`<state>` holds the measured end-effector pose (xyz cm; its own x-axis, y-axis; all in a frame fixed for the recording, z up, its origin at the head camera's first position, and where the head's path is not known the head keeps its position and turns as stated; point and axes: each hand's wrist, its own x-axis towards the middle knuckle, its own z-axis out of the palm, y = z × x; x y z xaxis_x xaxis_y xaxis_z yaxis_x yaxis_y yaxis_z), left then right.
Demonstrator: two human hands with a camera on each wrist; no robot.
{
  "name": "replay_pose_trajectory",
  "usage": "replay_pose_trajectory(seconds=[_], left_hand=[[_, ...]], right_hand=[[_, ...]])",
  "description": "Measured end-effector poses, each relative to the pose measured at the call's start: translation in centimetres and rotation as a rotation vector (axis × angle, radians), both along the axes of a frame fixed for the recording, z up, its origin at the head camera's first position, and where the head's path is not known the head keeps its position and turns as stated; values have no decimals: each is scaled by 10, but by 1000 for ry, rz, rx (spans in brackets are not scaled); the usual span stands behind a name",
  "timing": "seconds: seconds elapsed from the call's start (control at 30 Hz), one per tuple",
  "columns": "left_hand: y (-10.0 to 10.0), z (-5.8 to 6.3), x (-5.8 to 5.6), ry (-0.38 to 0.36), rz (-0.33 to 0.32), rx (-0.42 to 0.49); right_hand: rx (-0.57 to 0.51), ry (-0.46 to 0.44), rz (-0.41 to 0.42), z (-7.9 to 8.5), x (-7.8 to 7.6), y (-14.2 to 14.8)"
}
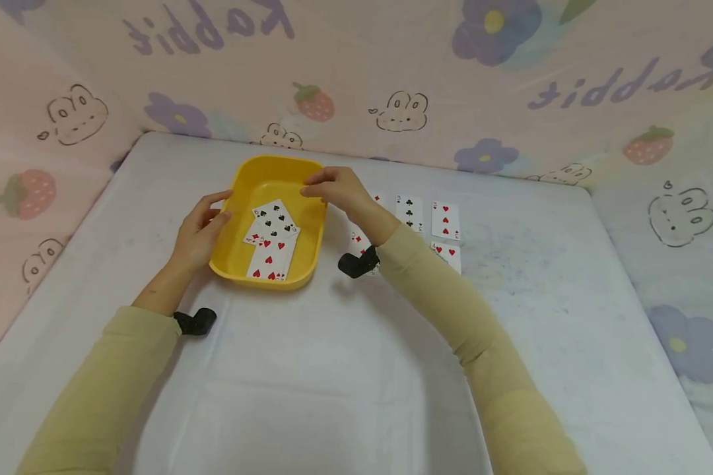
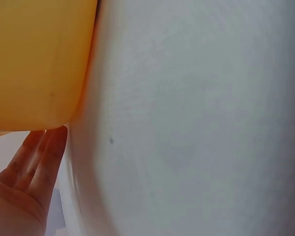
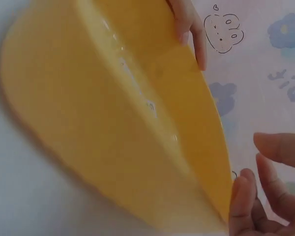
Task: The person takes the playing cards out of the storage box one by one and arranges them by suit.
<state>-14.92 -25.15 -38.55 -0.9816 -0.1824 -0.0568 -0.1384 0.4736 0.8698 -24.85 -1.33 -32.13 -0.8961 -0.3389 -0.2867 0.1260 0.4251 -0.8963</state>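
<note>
A yellow plastic basin [image 1: 309, 274] stands on the table, a few playing cards lying inside it. On top is a six of spades [image 1: 276, 219]; a card of hearts [image 1: 267, 259] overlaps below it, and a diamond corner peeks out. My left hand [image 1: 197, 234] holds the basin's left wall, thumb at the rim; in the left wrist view its long fingers [image 2: 44, 162] lie straight against the outside. My right hand [image 1: 340, 191] is at the far right rim, fingers bent loosely with a gap to the thumb, nothing between them.
Right of the basin, face-up cards lie in rows: a clubs card [image 1: 409, 213], a three of hearts [image 1: 445, 221], another hearts card [image 1: 449, 253] and diamonds cards [image 1: 358, 243] partly behind my right wrist. A white cloth covers the table [image 1: 309, 369]; a printed curtain [image 1: 356, 72] hangs behind.
</note>
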Motion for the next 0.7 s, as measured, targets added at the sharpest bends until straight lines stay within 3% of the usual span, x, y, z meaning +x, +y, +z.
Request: replay_pose_trajectory(seconds=[0.3,0.53,0.7], left_hand=[[0,-1,-1,1,-2,5],[0,-1,-2,8,7,5],[-1,-1,0,13,5,1]], right_hand=[[27,-87,94,-2,2,-39],[196,-90,183,-7,4,-57],[285,-106,186,-13,0,-66]])
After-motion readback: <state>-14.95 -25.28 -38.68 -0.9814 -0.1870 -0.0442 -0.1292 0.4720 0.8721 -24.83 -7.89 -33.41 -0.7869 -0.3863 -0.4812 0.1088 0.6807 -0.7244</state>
